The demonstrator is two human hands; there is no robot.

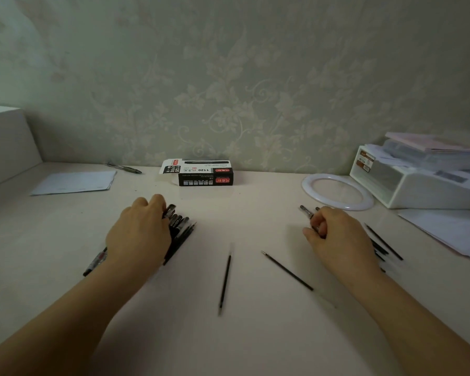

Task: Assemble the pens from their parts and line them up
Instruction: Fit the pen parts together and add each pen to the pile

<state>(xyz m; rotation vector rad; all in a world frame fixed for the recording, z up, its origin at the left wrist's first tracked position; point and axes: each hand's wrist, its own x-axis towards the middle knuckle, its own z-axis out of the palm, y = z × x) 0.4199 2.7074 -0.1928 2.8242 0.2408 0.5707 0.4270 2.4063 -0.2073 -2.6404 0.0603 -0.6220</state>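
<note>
My left hand lies on a bunch of black pens at the left of the table, its fingers curled over their upper ends. My right hand is closed around a pen barrel whose end sticks out past the fingers. Two thin black refills lie loose between my hands: one refill nearly upright in the middle, another refill slanting toward the right. More dark pen parts lie partly hidden behind my right wrist. A single pen pokes out under my left wrist.
A black pen box with an open flap stands against the wall. A sheet of paper and a green pen lie at the far left. A white ring, a white drawer unit and papers fill the right side.
</note>
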